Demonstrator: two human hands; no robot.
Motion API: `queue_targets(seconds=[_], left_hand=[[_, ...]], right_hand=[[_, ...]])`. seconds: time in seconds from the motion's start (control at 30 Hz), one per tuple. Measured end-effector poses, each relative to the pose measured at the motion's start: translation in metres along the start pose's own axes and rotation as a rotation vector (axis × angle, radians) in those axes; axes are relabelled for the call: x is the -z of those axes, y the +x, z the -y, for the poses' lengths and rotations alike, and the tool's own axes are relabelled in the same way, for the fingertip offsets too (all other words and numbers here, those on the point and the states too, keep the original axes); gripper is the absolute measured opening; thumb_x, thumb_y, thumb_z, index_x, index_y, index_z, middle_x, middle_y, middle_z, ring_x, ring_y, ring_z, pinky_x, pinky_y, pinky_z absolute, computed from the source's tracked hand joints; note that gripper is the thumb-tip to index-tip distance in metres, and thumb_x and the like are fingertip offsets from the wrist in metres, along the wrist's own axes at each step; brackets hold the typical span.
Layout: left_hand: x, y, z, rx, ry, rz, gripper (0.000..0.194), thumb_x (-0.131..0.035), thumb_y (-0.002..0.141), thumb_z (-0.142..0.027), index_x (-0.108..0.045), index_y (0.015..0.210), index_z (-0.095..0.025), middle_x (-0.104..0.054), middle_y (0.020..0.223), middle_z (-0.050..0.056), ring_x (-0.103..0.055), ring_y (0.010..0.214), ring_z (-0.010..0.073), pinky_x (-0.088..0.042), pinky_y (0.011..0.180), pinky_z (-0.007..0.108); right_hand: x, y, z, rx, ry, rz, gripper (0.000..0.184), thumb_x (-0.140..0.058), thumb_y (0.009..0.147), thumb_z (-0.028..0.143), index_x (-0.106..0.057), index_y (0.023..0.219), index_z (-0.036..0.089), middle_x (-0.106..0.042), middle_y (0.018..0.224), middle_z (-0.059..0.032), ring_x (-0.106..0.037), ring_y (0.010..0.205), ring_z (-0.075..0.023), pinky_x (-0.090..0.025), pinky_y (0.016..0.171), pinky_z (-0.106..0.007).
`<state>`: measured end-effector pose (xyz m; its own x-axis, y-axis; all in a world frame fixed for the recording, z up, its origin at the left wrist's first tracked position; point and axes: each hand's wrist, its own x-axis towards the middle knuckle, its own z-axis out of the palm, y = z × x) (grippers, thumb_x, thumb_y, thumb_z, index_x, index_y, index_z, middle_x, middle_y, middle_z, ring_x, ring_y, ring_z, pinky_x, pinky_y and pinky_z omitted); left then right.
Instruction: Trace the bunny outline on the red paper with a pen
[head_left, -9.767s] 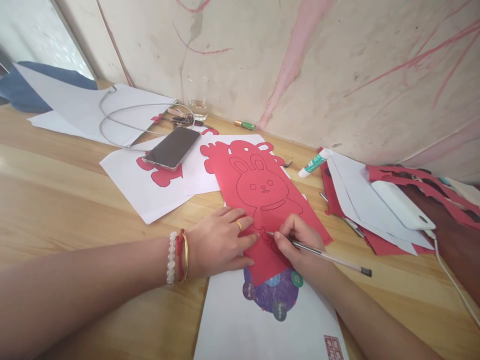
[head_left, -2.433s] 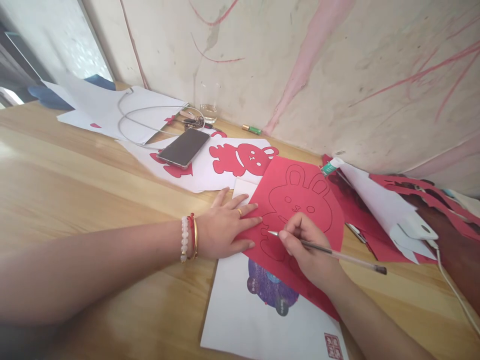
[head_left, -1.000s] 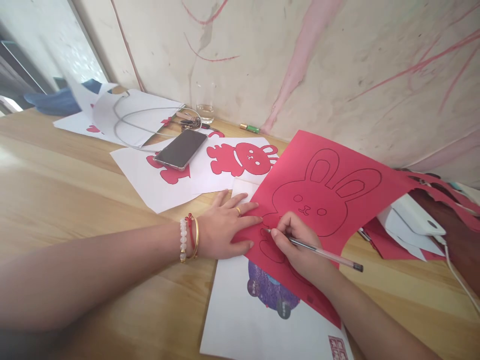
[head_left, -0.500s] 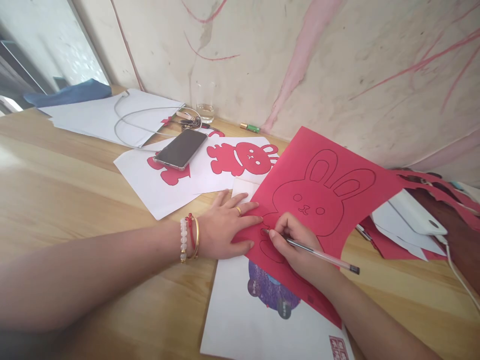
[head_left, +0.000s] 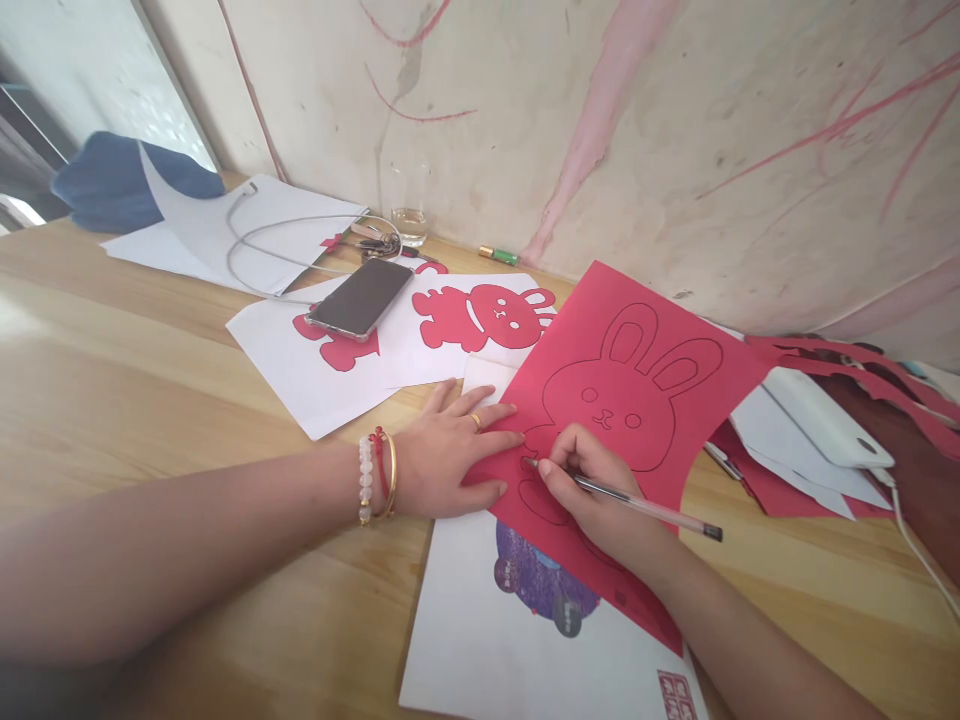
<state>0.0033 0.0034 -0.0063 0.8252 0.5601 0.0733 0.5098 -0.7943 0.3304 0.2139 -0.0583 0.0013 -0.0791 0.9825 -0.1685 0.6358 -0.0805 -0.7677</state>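
My right hand point(head_left: 592, 490) is closed round a clear-barrelled pen point(head_left: 651, 512). The pen's tip rests on a sheet of red paper point(head_left: 559, 355), at the outline of an arm below the drawn rabbit's head. A black-line rabbit point(head_left: 615, 390) with two long ears covers much of the sheet; part of its body is hidden under my right hand. My left hand point(head_left: 450, 450) lies flat with fingers spread, its fingertips pressing the sheet's left edge. Beneath the red sheet is a white pad or booklet point(head_left: 457, 620) with a purple picture.
Two red rabbit cut-outs on white paper point(head_left: 442, 365) lie behind my left hand. A phone point(head_left: 361, 298) covers one partly. Farther back are a glass of water point(head_left: 409, 225), keys, a cable and white papers point(head_left: 187, 250). At right, a white power bank point(head_left: 829, 425) sits on paper scraps.
The red sheet's far right part has bent and shifted slightly left. At the back left, a white sheet's corner has lifted beside the blue cloth. Both hands stay almost where they were.
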Motion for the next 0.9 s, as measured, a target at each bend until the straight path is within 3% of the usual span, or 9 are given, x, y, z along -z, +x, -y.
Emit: queue_targets(seconds=[0.9], left_hand=[[-0.0011, -0.0005, -0.0013, 0.001, -0.002, -0.001, 0.048, -0.049, 0.087, -0.043, -0.054, 0.131, -0.025, -0.038, 0.148, 0.009, -0.023, 0.139, 0.0368, -0.012, 0.109, 0.066]], right_hand=[[0.0015, -0.0007, 0.0003, -0.03, -0.036, 0.032, 0.024, -0.051, 0.09, 0.038, -0.04, 0.074, 0.024, -0.041, 0.063, 0.0063, -0.038, 0.056, -0.0117, -0.032, 0.049, -0.023]])
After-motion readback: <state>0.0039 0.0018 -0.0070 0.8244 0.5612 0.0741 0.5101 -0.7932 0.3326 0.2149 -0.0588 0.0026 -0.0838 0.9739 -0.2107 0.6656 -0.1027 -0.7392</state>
